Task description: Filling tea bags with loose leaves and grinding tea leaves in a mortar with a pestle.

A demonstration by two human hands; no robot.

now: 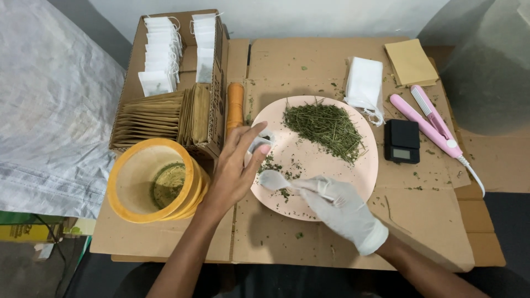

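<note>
A pale wall (309,16) backs the scene, and grey woven sheeting (49,110) hangs down along the left side. Flattened brown cardboard covers the surface (419,221), littered with green flecks. At the back left stands an open cardboard box (212,118) filled with white sachets and rows of brown paper envelopes. In front of it sits a stack of yellow bowls (152,187). A round pink plate (353,171) lies at the middle, with a heap of dried green herb (328,127) on its far half and crumbs scattered nearer. To the right lie a pink clamp-like heat sealer (428,118), a stack of tan paper squares (411,62), a pile of white filter bags (364,85) and a small black pocket scale (402,141). An orange roll (235,105) lies beside the box. The bare left hand (234,171) has its grip pinched on a small white filter bag (258,143), held over the plate's left edge. The gloved right hand (342,207) has its grip closed on a white spoon (273,179), whose bowl sits over the plate just below the bag.
</note>
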